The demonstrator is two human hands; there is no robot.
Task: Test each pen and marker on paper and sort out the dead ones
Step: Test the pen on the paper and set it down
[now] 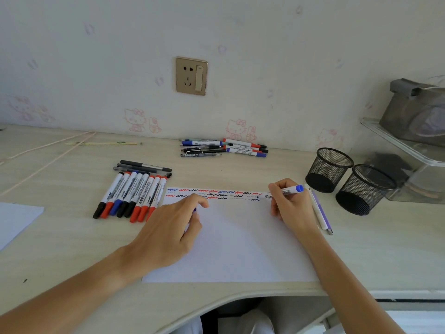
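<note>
White paper [231, 242] lay at lower centre of the frame, its near edge close to the curved front edge of the pale wood desk [72, 249], and both hands were down on it. The left hand [168, 227] rested on the sheet's left part, fingers curled in around a small blue cap [194, 209] that barely peeked out between them. The right hand [291, 206] pinched a blue-ended marker [285, 191], fingers wrapped round the barrel, tip touching the paper at the right end of the scribble rows [214, 194]. Those squiggles ran in red, blue and black along the far edge of the sheet; most of the page below them was blank.

Just right of that hand lay two slim pens [319, 210], one white, one purple. Bare desk opened at lower left, with the corner of another sheet [14, 220] at the left edge. Left of the paper sat a tidy row of markers [131, 196], caps toward the camera, black, red and blue; "WHITEBOARD" could be read on one barrel, the rest too small. Grey pens [144, 167] lay crosswise behind them.

At right stood two black mesh cups [346, 179], touching. Farther back, near the wall, was a loose pile of pens and markers [224, 148]. Above it, a gold wall socket [191, 75], and pink cartoon cats printed on the wallpaper [134, 120].
</note>
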